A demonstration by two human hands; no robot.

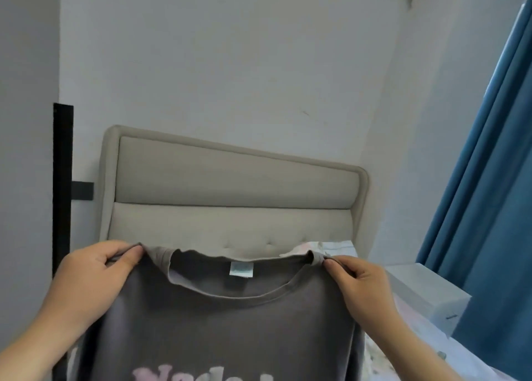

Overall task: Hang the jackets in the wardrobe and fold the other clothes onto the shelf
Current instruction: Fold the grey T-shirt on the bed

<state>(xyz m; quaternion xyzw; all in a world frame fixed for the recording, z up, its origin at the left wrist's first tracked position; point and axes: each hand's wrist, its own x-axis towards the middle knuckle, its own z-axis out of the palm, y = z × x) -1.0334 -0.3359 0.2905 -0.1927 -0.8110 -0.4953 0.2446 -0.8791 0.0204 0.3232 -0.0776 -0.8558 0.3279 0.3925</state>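
1. We see a grey T-shirt point(230, 323) held up in the air, front towards the camera. Its collar is level with the lower edge of a padded headboard point(230, 185), and its body hangs down out of view.
2. The left hand point(92, 274) pinches the shirt's left shoulder just beside the collar, thumb and curled fingers closed on the cloth.
3. The right hand point(359, 283) pinches the opposite shoulder in the same way, fingers curled round a small fold of fabric.
4. Between the two hands the neckline sags open. A pale blue label point(241, 269) shows inside the back of the collar.
5. Pink lettering point(201, 373) runs across the chest. It is cut off by the bottom edge, and we cannot read it.
6. Behind the shirt, the beige headboard stands against a plain pale wall point(230, 64).
7. At the right edge of the bed point(431, 352), a light patterned sheet shows below the right forearm.
8. A white box point(426, 294) sits near the bed's right edge, close to the head-end corner. We cannot tell whether it rests on the bed or beside it.
9. A blue curtain point(489, 179) hangs on the far right, behind the box.
10. A black vertical bar point(62, 179) runs down the wall to the left of the headboard.
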